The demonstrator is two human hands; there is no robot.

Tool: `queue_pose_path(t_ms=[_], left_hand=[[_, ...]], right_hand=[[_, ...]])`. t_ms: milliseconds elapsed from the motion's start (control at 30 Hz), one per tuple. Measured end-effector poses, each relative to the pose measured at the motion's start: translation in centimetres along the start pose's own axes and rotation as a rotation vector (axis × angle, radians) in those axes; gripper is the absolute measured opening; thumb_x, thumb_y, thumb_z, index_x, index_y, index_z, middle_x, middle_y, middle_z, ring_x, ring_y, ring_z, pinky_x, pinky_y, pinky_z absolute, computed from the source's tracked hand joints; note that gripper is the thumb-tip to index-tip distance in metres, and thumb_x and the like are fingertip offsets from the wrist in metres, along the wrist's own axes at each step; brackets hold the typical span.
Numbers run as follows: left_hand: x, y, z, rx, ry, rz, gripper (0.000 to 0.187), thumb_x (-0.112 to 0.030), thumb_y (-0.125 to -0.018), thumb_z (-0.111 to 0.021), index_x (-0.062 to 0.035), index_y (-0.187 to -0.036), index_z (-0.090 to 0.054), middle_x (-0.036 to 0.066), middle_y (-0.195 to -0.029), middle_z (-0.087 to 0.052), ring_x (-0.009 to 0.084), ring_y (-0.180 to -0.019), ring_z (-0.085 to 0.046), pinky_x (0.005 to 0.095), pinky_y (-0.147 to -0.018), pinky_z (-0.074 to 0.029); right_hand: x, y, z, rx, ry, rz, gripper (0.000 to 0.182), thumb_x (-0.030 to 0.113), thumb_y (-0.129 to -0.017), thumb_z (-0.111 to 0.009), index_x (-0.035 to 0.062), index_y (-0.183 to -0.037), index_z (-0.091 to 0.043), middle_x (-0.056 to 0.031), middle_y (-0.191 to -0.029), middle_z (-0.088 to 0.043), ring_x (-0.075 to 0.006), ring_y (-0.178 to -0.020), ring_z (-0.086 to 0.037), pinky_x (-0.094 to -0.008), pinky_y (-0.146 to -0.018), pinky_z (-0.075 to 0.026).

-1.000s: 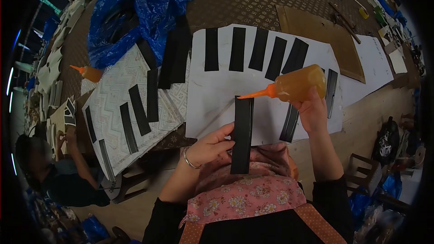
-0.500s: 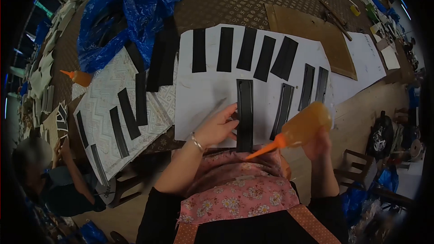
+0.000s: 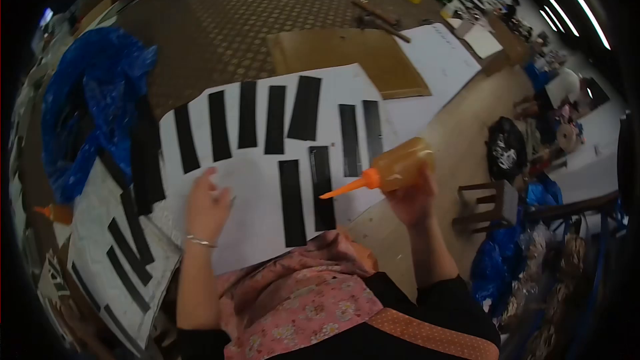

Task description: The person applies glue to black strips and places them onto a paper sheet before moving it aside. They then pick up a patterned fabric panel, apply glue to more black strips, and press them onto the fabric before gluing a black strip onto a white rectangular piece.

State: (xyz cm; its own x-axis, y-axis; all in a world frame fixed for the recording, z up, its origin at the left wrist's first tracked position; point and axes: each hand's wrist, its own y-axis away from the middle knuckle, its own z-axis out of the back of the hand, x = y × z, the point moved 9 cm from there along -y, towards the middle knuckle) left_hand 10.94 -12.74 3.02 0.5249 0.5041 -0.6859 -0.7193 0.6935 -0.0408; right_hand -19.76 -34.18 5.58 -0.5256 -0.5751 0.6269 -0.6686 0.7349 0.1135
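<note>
My right hand (image 3: 411,196) is wrapped round a clear bottle (image 3: 404,163) of amber liquid, its orange nozzle pointing left and down over a black strip (image 3: 323,189). Left of that strip lies another black strip (image 3: 292,204) on the white sheet (image 3: 257,180). Over the left part of the sheet is my left hand (image 3: 210,203), holding nothing, fingers apart and slightly blurred. Several more black strips, such as one (image 3: 247,115) near the top, lie in a row along the sheet's far side. Two strips lie at its right side.
A patterned board (image 3: 100,227) with several black strips lies at the left, beside a blue plastic bag (image 3: 100,87). Beyond the sheet are a brown board (image 3: 347,53) and a hammer-like tool (image 3: 383,21). A wooden stool (image 3: 490,207) stands at the right.
The view has swung to the right. My left hand has come away from the black strip it was touching and moved left. The bottle is still in my right hand, its nozzle now over a strip.
</note>
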Motion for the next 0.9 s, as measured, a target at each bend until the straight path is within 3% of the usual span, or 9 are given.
queue_pose_path(t_ms=[67, 133, 233, 300, 533, 667, 800, 867, 900], left_hand=[[4.9, -3.8, 5.3, -0.247, -0.22, -0.041, 0.036, -0.006, -0.077, -0.059, -0.004, -0.112, -0.051, 0.01, -0.09, -0.05, 0.0188, -0.07, -0.052, 0.0287, -0.061, -0.045], [9.7, -7.3, 10.1, -0.433, -0.369, -0.191, 0.037, -0.013, -0.076, -0.062, -0.0036, -0.11, -0.05, 0.016, -0.097, -0.053, 0.0339, -0.085, -0.053, 0.0393, -0.077, -0.042], [15.7, -9.9, 12.8, -0.518, -0.651, 0.017, 0.042, -0.017, -0.075, -0.064, -0.004, -0.112, -0.048, 0.019, -0.104, -0.052, 0.0361, -0.091, -0.053, 0.0412, -0.079, -0.043], [19.3, -10.6, 12.4, -0.266, -0.645, 0.349, 0.046, -0.018, -0.074, -0.066, -0.0048, -0.113, -0.047, 0.021, -0.108, -0.05, 0.0385, -0.095, -0.052, 0.0435, -0.081, -0.044], [20.4, -11.8, 13.4, -0.248, -0.598, 0.343, 0.042, -0.017, -0.074, -0.066, -0.0028, -0.11, -0.05, 0.021, -0.108, -0.052, 0.0374, -0.098, -0.052, 0.0422, -0.081, -0.044], [18.6, -11.2, 17.0, -0.673, -0.589, 0.095, 0.023, -0.015, -0.082, -0.055, 0.0008, -0.099, -0.055, 0.019, -0.096, -0.055, 0.0354, -0.093, -0.052, 0.0403, -0.08, -0.043], [10.1, -6.4, 18.7, -0.789, -0.348, -0.242, 0.021, -0.016, -0.083, -0.052, 0.0014, -0.094, -0.056, 0.017, -0.087, -0.055, 0.0353, -0.082, -0.051, 0.0394, -0.071, -0.042], [10.7, -5.2, 17.4, -0.835, -0.276, -0.232, 0.022, -0.019, -0.083, -0.053, 0.0031, -0.088, -0.055, 0.017, -0.079, -0.054, 0.035, -0.077, -0.052, 0.0384, -0.07, -0.042], [11.9, -5.6, 16.6, -0.675, -0.113, -0.085, 0.024, -0.02, -0.083, -0.053, 0.0039, -0.086, -0.054, 0.017, -0.077, -0.054, 0.0349, -0.076, -0.052, 0.0386, -0.069, -0.042]], right_hand=[[-0.3, -0.1, -0.7, -0.048, -0.008, -0.028, 0.052, 0.041, -0.085, -0.049, 0.0096, -0.124, -0.039, -0.0099, -0.123, -0.046, -0.0269, -0.114, -0.046, -0.0473, -0.096, -0.036], [-0.5, -0.3, -1.2, -0.065, 0.012, -0.016, 0.052, 0.041, -0.085, -0.049, 0.0099, -0.125, -0.038, -0.0097, -0.123, -0.046, -0.0265, -0.114, -0.046, -0.0465, -0.095, -0.036], [-0.7, -0.1, -1.4, -0.076, 0.045, -0.048, 0.054, 0.042, -0.084, -0.05, 0.0111, -0.125, -0.036, -0.0094, -0.123, -0.045, -0.0261, -0.114, -0.045, -0.0445, -0.094, -0.038], [-1.1, -0.2, -1.6, -0.072, 0.061, -0.068, 0.055, 0.043, -0.083, -0.051, 0.0119, -0.126, -0.035, -0.0095, -0.123, -0.044, -0.0262, -0.115, -0.045, -0.0433, -0.093, -0.04], [-1.2, -0.5, -1.9, -0.089, 0.063, -0.079, 0.053, 0.042, -0.084, -0.051, 0.0117, -0.124, -0.037, -0.0085, -0.122, -0.046, -0.0245, -0.113, -0.046, -0.0424, -0.093, -0.04], [-0.8, -0.3, -2.8, -0.084, 0.051, -0.035, 0.053, 0.043, -0.083, -0.052, 0.0117, -0.123, -0.039, -0.0078, -0.121, -0.047, -0.0244, -0.114, -0.046, -0.0424, -0.092, -0.04], [-2.2, -0.5, -4.3, 0.066, 0.01, -0.087, 0.05, 0.041, -0.085, -0.051, 0.0115, -0.124, -0.04, -0.0074, -0.121, -0.048, -0.0241, -0.113, -0.047, -0.042, -0.092, -0.041], [-3.0, -0.7, -4.9, 0.084, 0.004, -0.068, 0.049, 0.039, -0.086, -0.049, 0.0106, -0.125, -0.039, -0.0075, -0.122, -0.048, -0.0242, -0.113, -0.047, -0.0412, -0.092, -0.041], [-3.9, -0.8, -5.2, 0.109, -0.011, -0.109, 0.049, 0.039, -0.086, -0.049, 0.0106, -0.125, -0.039, -0.0075, -0.122, -0.048, -0.0242, -0.113, -0.047, -0.0412, -0.092, -0.041]])
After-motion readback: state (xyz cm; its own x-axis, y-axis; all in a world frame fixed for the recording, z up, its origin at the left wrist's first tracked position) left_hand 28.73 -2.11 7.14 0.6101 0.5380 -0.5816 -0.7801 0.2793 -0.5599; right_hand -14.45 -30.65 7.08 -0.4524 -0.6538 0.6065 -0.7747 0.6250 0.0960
